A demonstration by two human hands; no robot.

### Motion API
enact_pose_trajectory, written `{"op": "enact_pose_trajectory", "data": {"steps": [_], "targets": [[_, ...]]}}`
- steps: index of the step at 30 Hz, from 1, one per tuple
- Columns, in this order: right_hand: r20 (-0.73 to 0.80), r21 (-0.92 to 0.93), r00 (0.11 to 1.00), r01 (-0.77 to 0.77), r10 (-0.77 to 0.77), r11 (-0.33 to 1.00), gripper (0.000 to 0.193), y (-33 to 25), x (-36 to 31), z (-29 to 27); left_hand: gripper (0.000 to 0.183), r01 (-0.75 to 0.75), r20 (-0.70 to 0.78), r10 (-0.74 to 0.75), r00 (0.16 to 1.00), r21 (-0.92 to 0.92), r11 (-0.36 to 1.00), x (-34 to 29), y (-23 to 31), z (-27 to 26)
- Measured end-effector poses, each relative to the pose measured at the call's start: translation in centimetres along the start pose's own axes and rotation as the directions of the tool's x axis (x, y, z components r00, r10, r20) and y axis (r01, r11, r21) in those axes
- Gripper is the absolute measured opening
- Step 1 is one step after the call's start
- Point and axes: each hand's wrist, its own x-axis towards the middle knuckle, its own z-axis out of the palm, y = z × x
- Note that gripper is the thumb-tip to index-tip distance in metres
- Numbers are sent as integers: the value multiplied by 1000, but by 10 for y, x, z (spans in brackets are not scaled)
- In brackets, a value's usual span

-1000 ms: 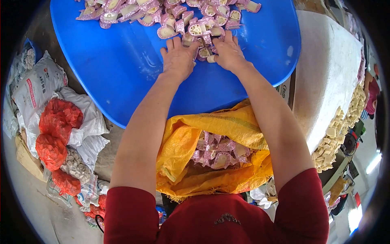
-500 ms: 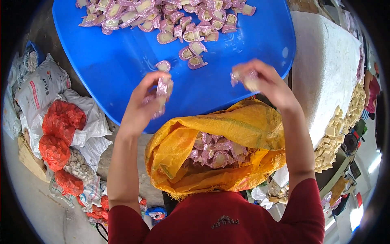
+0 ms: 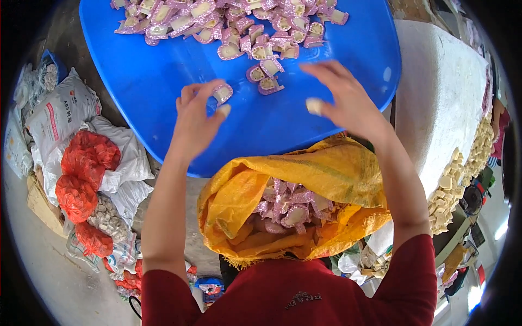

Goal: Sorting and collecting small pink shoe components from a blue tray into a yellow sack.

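My left hand (image 3: 197, 115) is over the near left part of the blue tray (image 3: 147, 81), thumb and fingers apart. Its forefinger is at the edge of a lone pink glittery shoe heel (image 3: 223, 93) with a pale D-shaped face. Spread open, my right hand (image 3: 350, 100) is above the tray's right side with nothing in it. Both thumbs have pale tip covers. Nearest to that hand is a small cluster of heels (image 3: 269, 85). Between my forearms, a yellow woven sack (image 3: 326, 171) gapes open, with several similar heels (image 3: 296, 214) inside.
A large heap of heels (image 3: 234, 24) covers the tray's far end. White sacks (image 3: 68, 111) and red plastic bags (image 3: 89, 152) stand at left. To the right, a white-covered surface (image 3: 435, 92) runs alongside, with cream-coloured blocks (image 3: 448, 182) heaped near its edge.
Both hands have let go of the heels they held, and those have left the hands. My left hand has opened beside the lone heel; my right hand has spread and moved slightly farther forward.
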Motion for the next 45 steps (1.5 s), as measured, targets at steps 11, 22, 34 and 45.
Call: {"op": "enact_pose_trajectory", "data": {"steps": [11,22,34,45], "targets": [[-123,-343,914,-404,386,848,60,36,102,86,58,-45,-38,54,998,209,977,75,-14,101],[158,-117,904,-383,398,916,39,39,78,66,44,-208,-87,237,968,260,943,65,-34,86],[64,40,920,-388,385,921,40,44,63,68,38,210,391,-102,915,-246,946,64,-32,78],[118,585,990,-132,77,800,31,7,12,15,28,0,287,192,939,-556,831,10,4,20]]}}
